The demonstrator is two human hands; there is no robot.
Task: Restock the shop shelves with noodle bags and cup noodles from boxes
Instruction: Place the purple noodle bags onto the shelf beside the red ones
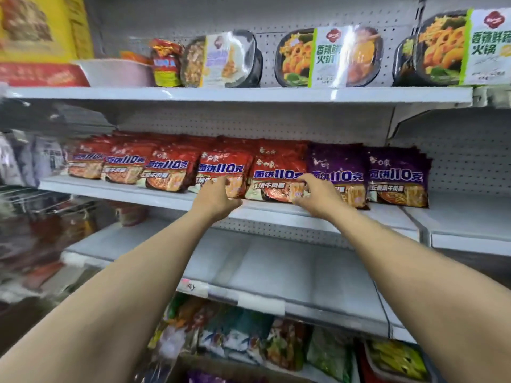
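Note:
Red noodle bags stand in a row on the middle shelf (124,190), with two stacks of purple noodle bags (398,175) to their right. Both my hands reach up to one red noodle bag (276,172) near the row's right end. My left hand (214,199) touches its lower left corner, fingers curled at the bag's edge. My right hand (318,197) pinches its lower right edge, partly covering the neighbouring purple bag (336,167). No box is in view.
The top shelf (249,94) carries black hotpot trays (329,58), a white bowl (116,71) and a cup (166,63). A bare white shelf (276,266) lies below the noodle row. Mixed packets (249,335) fill the bottom level. A wire rack (36,200) stands at left.

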